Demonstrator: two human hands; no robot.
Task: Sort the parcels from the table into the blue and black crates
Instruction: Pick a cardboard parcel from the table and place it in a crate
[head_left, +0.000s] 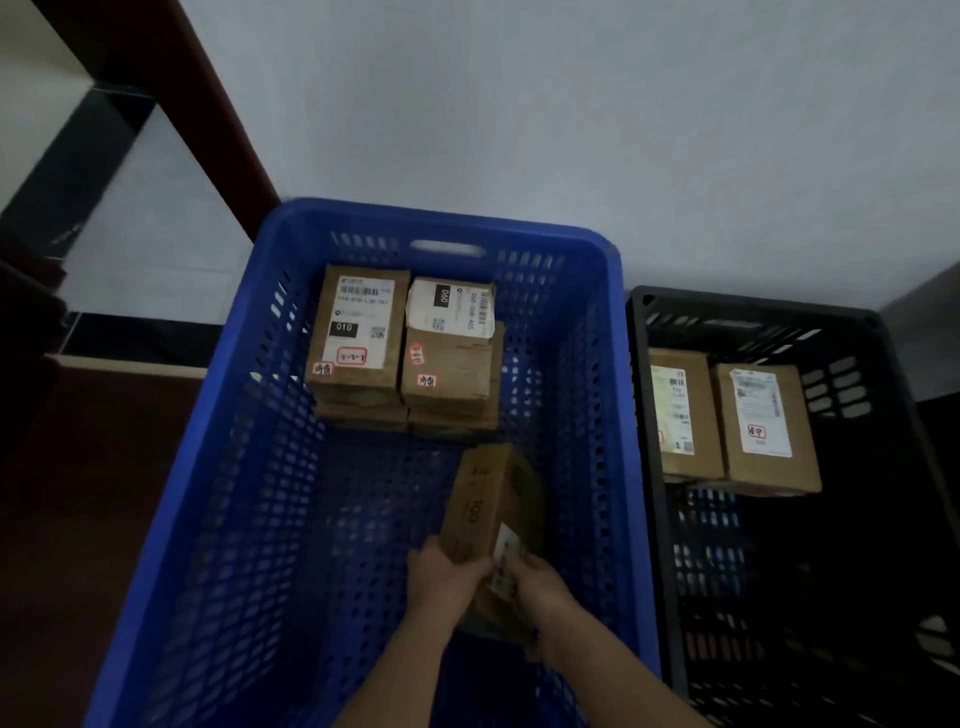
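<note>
From my feed, left hand (445, 577) and right hand (540, 584) both grip a brown parcel (488, 506), tilted inside the blue crate (249, 467), probably not touching its floor yet. Stacked parcels (402, 338) fill its far end; black crate (883, 519) alongside.

Pale floor (571, 130); blue crate (171, 519) and black crate (654, 467) side by side.

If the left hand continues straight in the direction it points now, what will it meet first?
Probably the right-hand stack of parcels at the far end of the blue crate. The left hand grips a box pointing there; depth is unclear.
</note>
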